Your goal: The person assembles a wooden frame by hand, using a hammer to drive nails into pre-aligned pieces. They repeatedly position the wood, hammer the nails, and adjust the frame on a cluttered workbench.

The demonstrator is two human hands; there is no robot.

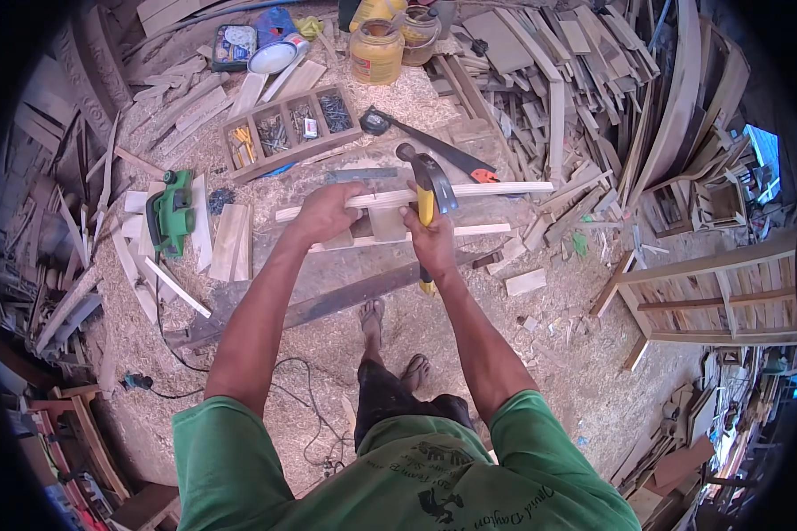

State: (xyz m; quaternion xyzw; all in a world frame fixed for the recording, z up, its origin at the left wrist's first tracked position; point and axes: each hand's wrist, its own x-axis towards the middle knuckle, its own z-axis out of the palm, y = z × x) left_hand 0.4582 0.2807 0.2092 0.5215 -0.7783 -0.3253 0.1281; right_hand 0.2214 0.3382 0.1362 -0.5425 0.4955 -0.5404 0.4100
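My left hand (326,216) is closed around a long pale wooden strip (496,188) near its left end. In my right hand (432,243) is a claw hammer (426,199) with a yellow and black handle, its metal head up and crossing the strip. The right fingertips also lie close to the strip; whether they touch it I cannot tell. Below the strip, between my hands, sits a short wooden block (388,223). A second pale strip (483,230) runs roughly parallel, nearer to me. All this is over a worn wooden bench (328,285).
Farther back lie a divided wooden box (255,174) of nails and a handsaw (443,150). A green power planer (172,215) stands left, its cord trailing to the floor. Yellow jars (377,55) stand at the back. Wood offcuts (584,97) are heaped right; a slatted wooden frame (717,296) stands there.
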